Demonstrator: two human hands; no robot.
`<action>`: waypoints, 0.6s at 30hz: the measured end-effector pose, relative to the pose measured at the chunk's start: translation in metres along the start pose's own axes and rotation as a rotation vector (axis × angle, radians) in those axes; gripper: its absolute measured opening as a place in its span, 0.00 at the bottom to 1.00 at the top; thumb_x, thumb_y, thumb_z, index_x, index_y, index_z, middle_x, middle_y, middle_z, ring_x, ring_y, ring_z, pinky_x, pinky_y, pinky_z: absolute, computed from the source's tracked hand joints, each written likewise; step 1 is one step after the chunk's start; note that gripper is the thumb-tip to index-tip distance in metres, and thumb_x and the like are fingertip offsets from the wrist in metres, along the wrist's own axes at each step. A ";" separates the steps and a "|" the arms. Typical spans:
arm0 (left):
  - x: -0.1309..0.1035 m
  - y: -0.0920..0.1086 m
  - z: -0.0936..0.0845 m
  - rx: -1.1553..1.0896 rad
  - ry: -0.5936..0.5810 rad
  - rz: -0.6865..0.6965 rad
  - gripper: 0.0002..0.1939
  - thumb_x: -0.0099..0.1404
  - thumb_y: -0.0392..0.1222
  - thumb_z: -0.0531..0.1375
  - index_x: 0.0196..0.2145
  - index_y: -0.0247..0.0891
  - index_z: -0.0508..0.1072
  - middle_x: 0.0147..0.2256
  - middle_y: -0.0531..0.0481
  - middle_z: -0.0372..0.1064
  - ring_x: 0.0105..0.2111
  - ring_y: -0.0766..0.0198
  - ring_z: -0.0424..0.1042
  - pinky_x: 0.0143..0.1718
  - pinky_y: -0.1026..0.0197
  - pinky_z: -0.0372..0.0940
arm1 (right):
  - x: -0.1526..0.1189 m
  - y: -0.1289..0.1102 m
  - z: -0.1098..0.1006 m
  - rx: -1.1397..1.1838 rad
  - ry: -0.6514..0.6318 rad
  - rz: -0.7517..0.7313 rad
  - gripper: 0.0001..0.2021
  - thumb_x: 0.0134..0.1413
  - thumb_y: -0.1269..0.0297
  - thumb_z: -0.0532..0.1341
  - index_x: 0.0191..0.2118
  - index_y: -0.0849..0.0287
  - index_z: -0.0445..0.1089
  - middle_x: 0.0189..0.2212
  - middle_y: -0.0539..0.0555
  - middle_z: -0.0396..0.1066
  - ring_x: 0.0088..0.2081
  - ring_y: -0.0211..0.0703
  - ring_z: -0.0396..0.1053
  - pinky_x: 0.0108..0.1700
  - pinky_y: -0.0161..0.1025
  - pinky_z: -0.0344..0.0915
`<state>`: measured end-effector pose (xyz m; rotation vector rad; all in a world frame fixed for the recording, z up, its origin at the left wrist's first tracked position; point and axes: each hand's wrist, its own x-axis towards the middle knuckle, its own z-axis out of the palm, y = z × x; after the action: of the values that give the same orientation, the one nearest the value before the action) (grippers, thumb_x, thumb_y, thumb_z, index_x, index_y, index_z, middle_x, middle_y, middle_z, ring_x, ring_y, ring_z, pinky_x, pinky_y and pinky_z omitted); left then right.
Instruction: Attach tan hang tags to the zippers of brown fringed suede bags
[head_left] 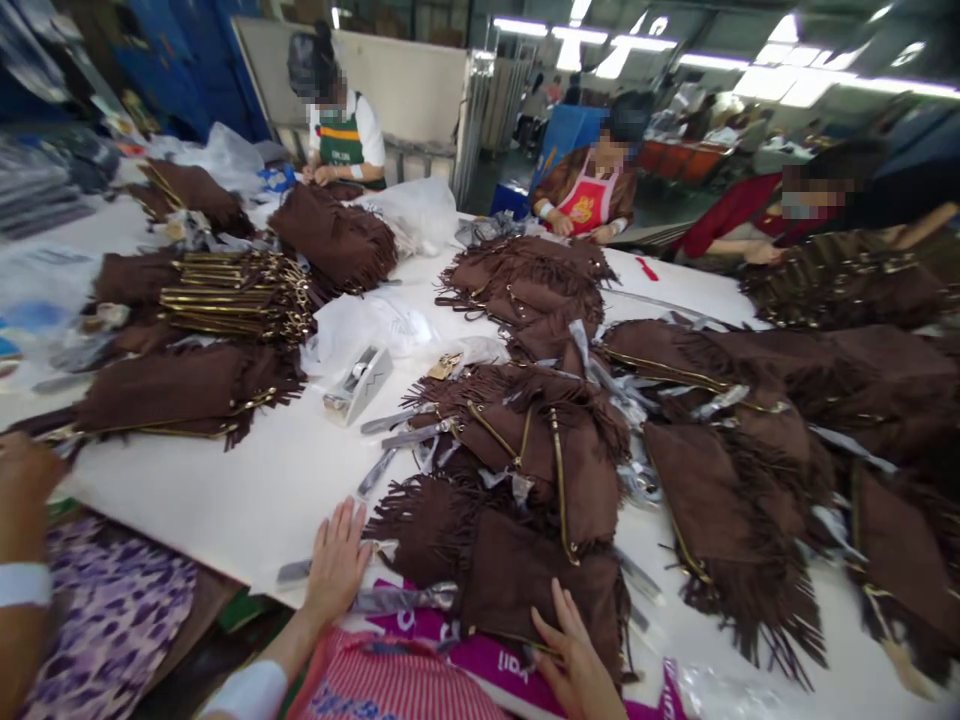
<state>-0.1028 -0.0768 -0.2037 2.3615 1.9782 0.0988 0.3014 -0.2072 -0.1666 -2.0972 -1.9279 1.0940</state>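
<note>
At the near edge of the white table (187,490), my left hand (339,565) lies with fingers stretched out beside a plastic-wrapped strap (405,598). My right hand (574,655) rests, fingers spread, on the lower edge of a brown fringed bag (544,575). That bag lies over a purple printed bag (491,665). Just beyond it, more brown fringed bags with gold zippers (536,440) are piled up. Neither hand grips anything visible.
A tape dispenser (358,385) stands mid-table near clear plastic (371,325). Gold-zippered pieces (236,295) are stacked at left. Another person's arm (22,530) reaches in at the left edge. Several people work across the table. More fringed bags (731,520) cover the right side.
</note>
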 end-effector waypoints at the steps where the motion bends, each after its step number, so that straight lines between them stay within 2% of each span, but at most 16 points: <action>1: 0.001 -0.001 0.001 0.004 0.012 0.004 0.29 0.67 0.46 0.48 0.63 0.30 0.61 0.66 0.35 0.50 0.65 0.46 0.51 0.62 0.43 0.48 | 0.001 -0.004 -0.004 0.018 -0.011 0.017 0.27 0.50 0.70 0.59 0.59 0.56 0.67 0.70 0.56 0.36 0.69 0.60 0.32 0.68 0.55 0.43; 4: 0.004 -0.003 0.002 0.025 0.062 0.021 0.29 0.67 0.46 0.46 0.61 0.29 0.64 0.64 0.34 0.53 0.64 0.45 0.54 0.62 0.43 0.48 | 0.000 -0.017 -0.016 0.073 -0.034 0.045 0.28 0.50 0.70 0.59 0.60 0.55 0.66 0.70 0.57 0.36 0.69 0.57 0.33 0.68 0.55 0.42; 9: 0.008 0.000 -0.004 0.020 0.117 0.061 0.31 0.67 0.46 0.42 0.58 0.24 0.67 0.62 0.29 0.56 0.63 0.43 0.55 0.61 0.42 0.49 | -0.004 -0.038 -0.029 0.133 0.018 0.066 0.29 0.47 0.74 0.58 0.59 0.59 0.67 0.70 0.61 0.37 0.69 0.55 0.34 0.68 0.53 0.42; 13: 0.011 0.001 -0.006 -0.009 0.112 0.058 0.32 0.65 0.45 0.41 0.59 0.24 0.65 0.62 0.29 0.56 0.64 0.43 0.51 0.60 0.41 0.50 | -0.006 -0.039 -0.038 0.229 0.026 0.008 0.28 0.46 0.72 0.61 0.57 0.59 0.70 0.70 0.59 0.36 0.70 0.57 0.33 0.68 0.54 0.42; 15: 0.016 -0.002 -0.004 -0.032 0.072 0.045 0.32 0.65 0.46 0.41 0.59 0.25 0.64 0.62 0.29 0.57 0.64 0.43 0.52 0.59 0.39 0.52 | -0.010 -0.029 -0.044 0.373 0.064 -0.024 0.24 0.46 0.67 0.64 0.53 0.58 0.73 0.69 0.60 0.46 0.69 0.59 0.41 0.67 0.54 0.45; 16: 0.019 -0.003 -0.004 -0.045 0.043 0.027 0.33 0.64 0.47 0.40 0.59 0.25 0.64 0.61 0.29 0.58 0.63 0.42 0.53 0.58 0.38 0.53 | -0.012 -0.020 -0.048 0.464 0.104 -0.025 0.22 0.47 0.63 0.65 0.50 0.58 0.75 0.65 0.61 0.56 0.67 0.59 0.49 0.66 0.54 0.49; 18: 0.027 -0.004 -0.007 -0.077 -0.015 -0.044 0.33 0.63 0.48 0.41 0.57 0.26 0.66 0.58 0.30 0.62 0.61 0.41 0.57 0.56 0.38 0.57 | -0.020 0.002 -0.059 0.626 0.207 0.015 0.19 0.51 0.55 0.62 0.46 0.57 0.77 0.53 0.60 0.73 0.56 0.57 0.68 0.59 0.52 0.61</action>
<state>-0.1031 -0.0495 -0.1969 2.2642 1.9810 0.1519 0.3366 -0.2029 -0.1158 -1.7827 -1.2582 1.2205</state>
